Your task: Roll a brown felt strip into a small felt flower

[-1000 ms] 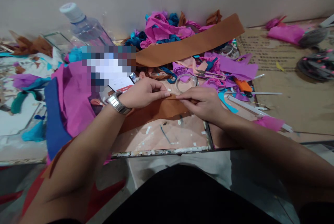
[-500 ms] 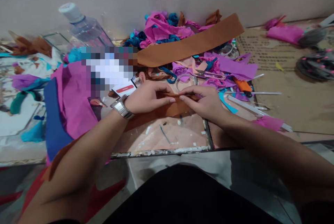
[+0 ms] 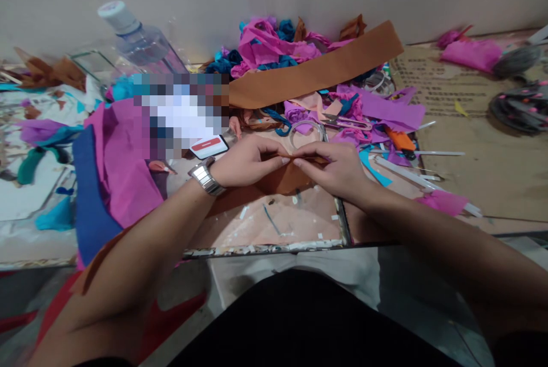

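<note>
My left hand (image 3: 244, 162) and my right hand (image 3: 331, 168) meet at the middle of the table, fingertips pinched on the top edge of a brown crepe paper strip (image 3: 280, 180). The strip runs down and left under my left wrist, which wears a metal watch (image 3: 206, 177). Both hands are closed on the paper's folded edge. A roll of clear tape (image 3: 305, 130) lies just beyond my fingers.
A long brown paper band (image 3: 317, 73) lies across a heap of pink and blue paper scraps (image 3: 274, 47). A water bottle (image 3: 141, 41) stands at the back left. Scissors (image 3: 346, 122), an orange cutter (image 3: 400, 140), pink and blue sheets (image 3: 111, 167) and cardboard (image 3: 483, 144) surround the hands.
My hands have drawn closer together, and the paper's top edge has been folded up into a pinch between the fingertips. My left wrist has shifted slightly right.
</note>
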Available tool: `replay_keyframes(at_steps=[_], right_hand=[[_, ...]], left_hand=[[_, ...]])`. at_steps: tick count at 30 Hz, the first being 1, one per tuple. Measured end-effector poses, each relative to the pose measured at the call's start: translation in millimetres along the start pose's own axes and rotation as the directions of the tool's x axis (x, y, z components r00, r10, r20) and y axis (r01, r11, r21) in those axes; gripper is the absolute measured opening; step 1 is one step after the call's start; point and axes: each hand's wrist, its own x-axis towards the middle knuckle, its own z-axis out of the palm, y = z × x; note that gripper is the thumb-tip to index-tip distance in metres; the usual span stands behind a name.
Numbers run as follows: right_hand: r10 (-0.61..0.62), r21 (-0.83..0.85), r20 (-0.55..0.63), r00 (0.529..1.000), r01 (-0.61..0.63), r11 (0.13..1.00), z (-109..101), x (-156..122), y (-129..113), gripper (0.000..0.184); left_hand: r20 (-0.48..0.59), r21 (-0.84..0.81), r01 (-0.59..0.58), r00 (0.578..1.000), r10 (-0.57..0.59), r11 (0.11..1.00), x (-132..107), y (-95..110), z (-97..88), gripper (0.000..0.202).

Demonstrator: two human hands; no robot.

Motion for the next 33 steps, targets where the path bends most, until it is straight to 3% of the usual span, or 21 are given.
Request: replay_keyframes(at_steps=[4, 9, 14, 19, 33], right_hand=[[-0.056, -0.02, 0.034, 0.998, 0.056, 0.998, -1.9, 2.4, -1.1, 0.014], [0.048, 0.039, 0.026, 0.999, -0.049, 0.998, -2.3, 3.5, -2.2, 0.012], [0.129, 0.113, 0.052, 0.99, -0.135, 0.984, -0.5, 3.3, -3.4, 0.011], [0.128, 0.119, 0.041, 0.991, -0.132, 0.984, 0.0, 2.7, -3.7, 0.013], [0.162, 0.19, 0.058, 0.985, -0.17, 0.967, 1.6, 3.3, -3.3, 0.013]], left_hand=[[0.047, -0.048, 0.018, 0.999, -0.016, 0.999, 0.7, 1.2, 1.3, 0.027], [0.105, -0.076, 0.037, 0.994, -0.029, 0.996, 0.6, 0.1, 2.8, 0.028], [0.113, -0.088, 0.064, 0.992, -0.054, 0.994, 1.1, -1.7, 4.0, 0.033], [0.077, -0.117, 0.078, 0.995, -0.069, 0.99, 1.3, -0.1, 3.9, 0.039], [0.1, -0.201, 0.123, 0.989, -0.105, 0.972, 1.7, -3.2, 2.1, 0.043]])
